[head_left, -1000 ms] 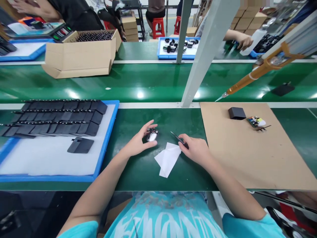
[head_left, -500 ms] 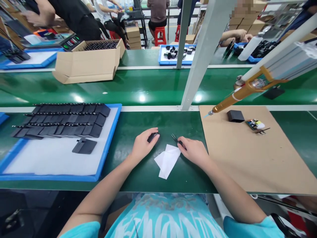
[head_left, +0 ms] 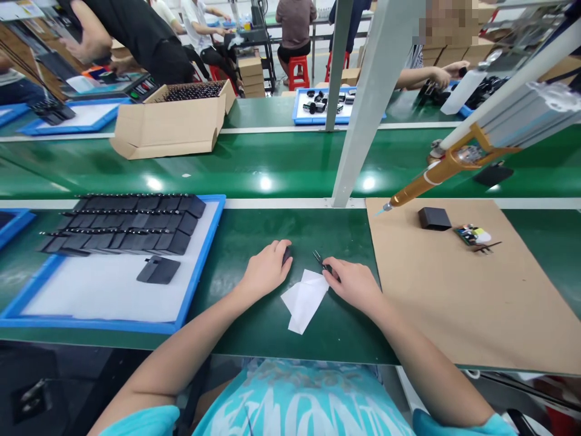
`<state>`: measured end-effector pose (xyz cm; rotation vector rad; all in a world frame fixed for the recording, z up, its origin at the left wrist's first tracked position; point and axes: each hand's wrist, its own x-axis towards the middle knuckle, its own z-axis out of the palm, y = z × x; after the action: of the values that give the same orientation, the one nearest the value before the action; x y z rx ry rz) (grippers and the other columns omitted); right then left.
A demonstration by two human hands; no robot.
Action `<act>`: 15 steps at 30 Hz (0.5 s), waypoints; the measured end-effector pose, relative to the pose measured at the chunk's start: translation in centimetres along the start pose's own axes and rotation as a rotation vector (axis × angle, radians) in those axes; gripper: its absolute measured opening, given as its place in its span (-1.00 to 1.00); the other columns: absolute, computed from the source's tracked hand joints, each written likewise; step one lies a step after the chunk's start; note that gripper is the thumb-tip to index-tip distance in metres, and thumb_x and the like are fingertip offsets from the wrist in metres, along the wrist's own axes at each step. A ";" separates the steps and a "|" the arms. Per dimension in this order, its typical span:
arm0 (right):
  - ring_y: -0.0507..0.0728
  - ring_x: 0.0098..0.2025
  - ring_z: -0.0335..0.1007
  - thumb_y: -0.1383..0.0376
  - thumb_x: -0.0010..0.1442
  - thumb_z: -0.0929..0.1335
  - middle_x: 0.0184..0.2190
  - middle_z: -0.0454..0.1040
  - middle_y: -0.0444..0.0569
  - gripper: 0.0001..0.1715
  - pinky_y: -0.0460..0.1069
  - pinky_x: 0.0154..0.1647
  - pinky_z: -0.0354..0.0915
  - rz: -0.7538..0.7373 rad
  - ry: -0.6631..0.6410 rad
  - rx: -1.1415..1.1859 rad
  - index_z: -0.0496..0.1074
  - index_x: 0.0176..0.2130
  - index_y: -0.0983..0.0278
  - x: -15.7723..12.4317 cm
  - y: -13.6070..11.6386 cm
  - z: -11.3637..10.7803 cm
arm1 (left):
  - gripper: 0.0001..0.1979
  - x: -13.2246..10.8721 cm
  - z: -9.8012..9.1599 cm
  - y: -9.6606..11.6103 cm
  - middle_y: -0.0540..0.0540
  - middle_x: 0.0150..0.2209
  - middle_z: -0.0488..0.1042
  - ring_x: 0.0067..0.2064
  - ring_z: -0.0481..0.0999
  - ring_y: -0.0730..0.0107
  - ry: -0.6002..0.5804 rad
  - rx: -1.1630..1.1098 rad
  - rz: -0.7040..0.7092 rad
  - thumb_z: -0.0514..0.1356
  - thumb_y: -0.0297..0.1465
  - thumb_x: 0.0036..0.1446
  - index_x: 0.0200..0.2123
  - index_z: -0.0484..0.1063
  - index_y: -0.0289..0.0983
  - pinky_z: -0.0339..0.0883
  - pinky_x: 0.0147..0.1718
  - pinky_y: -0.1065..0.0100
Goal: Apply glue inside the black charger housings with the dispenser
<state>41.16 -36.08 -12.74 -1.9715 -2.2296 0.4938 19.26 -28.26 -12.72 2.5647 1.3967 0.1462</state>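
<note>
My left hand (head_left: 267, 271) lies on the green bench with its fingers curled over a small black part (head_left: 286, 255), which is mostly hidden under them. My right hand (head_left: 356, 284) rests a little to the right, closed on black tweezers (head_left: 320, 261) whose tips point up and left. A folded white sheet of paper (head_left: 304, 298) lies on the bench between the two hands, its upper edge touching my right hand.
A blue tray (head_left: 200, 272) with rows of black parts sits at left. A brown cardboard mat (head_left: 454, 290) at right carries a black block (head_left: 434, 218) and a small circuit board (head_left: 472, 234). An orange hanging tool (head_left: 436, 172) points down over it. Other people work beyond the conveyor.
My left hand has turned the small part over and now covers it flat on the bench. My right hand with the tweezers has barely moved.
</note>
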 end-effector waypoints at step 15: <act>0.08 -0.52 0.45 0.04 0.27 0.16 -0.45 0.53 -0.12 -0.60 -0.07 -0.56 0.20 -0.032 0.039 0.111 0.43 -0.10 0.15 0.4 1.9 1.4 | -0.56 -7.8 -4.0 -8.9 -0.20 -0.06 0.50 -0.04 0.46 0.12 0.349 -0.102 -0.145 0.06 -0.28 0.27 0.18 0.20 -0.27 0.32 -0.01 0.08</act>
<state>42.52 -35.70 -14.69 -1.8716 -2.1580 0.5572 6.91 -29.57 -10.78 2.4252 1.6379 0.6494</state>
